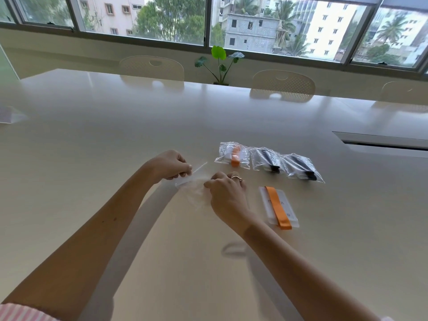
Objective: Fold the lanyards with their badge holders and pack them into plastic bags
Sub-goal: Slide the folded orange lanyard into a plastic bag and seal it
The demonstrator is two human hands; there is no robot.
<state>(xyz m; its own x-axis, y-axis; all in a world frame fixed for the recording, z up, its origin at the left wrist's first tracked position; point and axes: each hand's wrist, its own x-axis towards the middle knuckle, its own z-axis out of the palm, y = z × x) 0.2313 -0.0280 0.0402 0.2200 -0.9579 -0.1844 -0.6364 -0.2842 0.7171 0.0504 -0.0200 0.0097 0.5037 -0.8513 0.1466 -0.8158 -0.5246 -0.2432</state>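
Observation:
An empty clear plastic bag (194, 184) hangs just above the white table (115, 126) between my hands. My left hand (171, 165) pinches its top edge on the left, and my right hand (225, 193), a ring on one finger, pinches the same edge on the right. To the right of my right hand a folded orange lanyard lies on its clear badge holder (279, 207), unbagged. Behind it stands a row of three packed bags: one with an orange lanyard (234, 155) and two with black lanyards (267, 162) (303, 169).
A cable slot (379, 141) is cut into the table at the right. White chairs (282, 85) line the far edge, with a potted plant (220, 63) by the windows. A paper stand (9, 115) sits at the far left.

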